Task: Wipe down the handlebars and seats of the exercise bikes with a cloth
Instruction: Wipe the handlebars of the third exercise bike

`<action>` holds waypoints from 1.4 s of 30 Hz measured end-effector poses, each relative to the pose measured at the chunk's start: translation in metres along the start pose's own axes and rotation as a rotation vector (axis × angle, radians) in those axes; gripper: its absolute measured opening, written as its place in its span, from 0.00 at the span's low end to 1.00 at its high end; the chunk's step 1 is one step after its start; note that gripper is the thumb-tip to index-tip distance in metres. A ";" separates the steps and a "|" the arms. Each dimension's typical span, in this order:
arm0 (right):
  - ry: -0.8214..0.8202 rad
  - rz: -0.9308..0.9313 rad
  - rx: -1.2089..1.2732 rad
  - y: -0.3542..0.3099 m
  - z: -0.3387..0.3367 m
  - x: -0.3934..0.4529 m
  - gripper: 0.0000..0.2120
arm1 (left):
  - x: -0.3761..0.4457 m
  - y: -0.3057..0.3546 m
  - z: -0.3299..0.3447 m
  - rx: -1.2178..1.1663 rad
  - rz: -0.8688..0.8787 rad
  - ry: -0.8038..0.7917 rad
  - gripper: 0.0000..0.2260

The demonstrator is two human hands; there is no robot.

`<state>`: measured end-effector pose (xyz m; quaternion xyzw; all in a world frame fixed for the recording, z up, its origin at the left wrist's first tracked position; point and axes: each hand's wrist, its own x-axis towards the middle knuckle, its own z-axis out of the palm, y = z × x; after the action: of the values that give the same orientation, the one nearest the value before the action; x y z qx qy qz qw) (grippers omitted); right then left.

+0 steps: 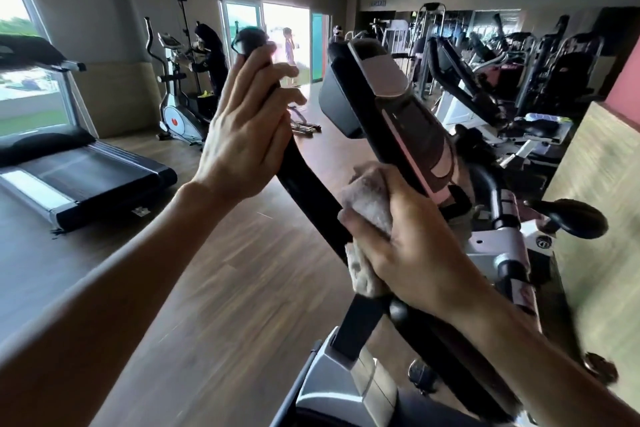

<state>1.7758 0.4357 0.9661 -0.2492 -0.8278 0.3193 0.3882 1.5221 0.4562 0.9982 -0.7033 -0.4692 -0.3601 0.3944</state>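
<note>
A long black handlebar [304, 180] of the exercise machine runs from the upper middle down to the bottom centre. My left hand [247, 128] grips it high up, fingers curled round the bar below its rounded top end [251, 38]. Lower down, my right hand [412, 250] holds a crumpled light grey cloth [367, 204] wrapped against the same bar. The cloth bulges above and below my fingers. The machine's console [388, 107], black with pink panels, stands just right of the bar. No seat is visible.
A treadmill [83, 177] lies on the wooden floor at the left. An elliptical trainer [176, 107] stands by the far wall with a person in black beside it. Several weight machines [519, 80] crowd the right side. A second black handle [571, 218] juts out at right.
</note>
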 end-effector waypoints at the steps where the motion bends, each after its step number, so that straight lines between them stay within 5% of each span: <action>1: 0.038 -0.021 0.092 -0.005 -0.011 -0.001 0.11 | 0.000 0.007 -0.002 0.018 -0.038 -0.007 0.12; 4: 0.095 -0.056 0.288 -0.017 -0.057 -0.011 0.08 | -0.005 0.042 -0.003 0.054 -0.218 -0.036 0.10; 7: 0.025 -0.085 0.226 -0.007 -0.084 -0.036 0.12 | -0.018 0.091 0.010 -0.017 -0.386 -0.112 0.13; 11: -0.188 -0.173 -0.334 0.020 -0.048 -0.074 0.37 | -0.028 0.120 0.025 -0.051 -0.483 -0.132 0.14; 16: -0.091 -0.381 -0.364 0.034 -0.053 -0.081 0.32 | -0.027 0.121 0.021 0.032 -0.466 -0.160 0.16; 19: -0.226 -0.536 -0.511 0.053 -0.058 -0.090 0.31 | -0.025 0.125 0.026 0.065 -0.497 -0.136 0.17; 26: -0.231 -0.350 -0.571 0.038 -0.036 -0.060 0.36 | -0.025 0.120 0.021 0.113 -0.502 -0.201 0.19; 32: -0.184 -0.494 -0.647 0.067 -0.051 -0.133 0.44 | -0.023 0.128 0.014 0.117 -0.530 -0.299 0.22; 36: -0.091 -0.522 -0.653 0.081 -0.053 -0.151 0.39 | -0.024 0.132 0.016 0.117 -0.553 -0.274 0.22; 42: -0.182 -0.262 -0.631 0.040 -0.034 -0.085 0.35 | -0.023 0.132 0.020 0.067 -0.549 -0.214 0.22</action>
<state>1.8585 0.4175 0.9129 -0.2192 -0.9419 0.0161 0.2541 1.6427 0.4326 0.9404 -0.5707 -0.6923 -0.3616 0.2536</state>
